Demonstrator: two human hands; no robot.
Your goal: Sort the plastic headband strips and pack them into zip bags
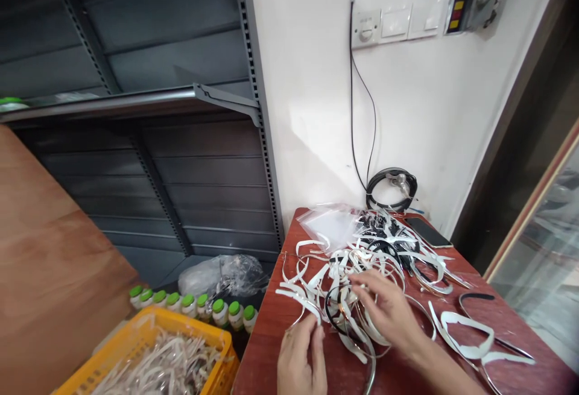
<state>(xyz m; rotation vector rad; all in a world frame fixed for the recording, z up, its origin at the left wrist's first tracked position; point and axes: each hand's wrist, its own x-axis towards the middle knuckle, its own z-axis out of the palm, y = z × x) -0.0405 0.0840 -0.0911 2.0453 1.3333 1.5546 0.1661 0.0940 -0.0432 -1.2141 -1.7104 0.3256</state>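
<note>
Now the left hand [301, 359] pinches the end of a white strip [302, 306] at the near edge of the tangled pile of bands [384, 250] on the red table [265, 353]. The right hand [389, 313] rests with fingers spread on that pile, a black hoop [329, 316] just beside its fingertips. Labels on the green-capped bottles [194, 304] behind the yellow basket [113, 353] are too small to read.

Table [265, 353]: middle blocked, left front bare.
Band pile [362, 256] fills centre; phone [427, 232], coil [391, 189] crowd the back edge.
</note>
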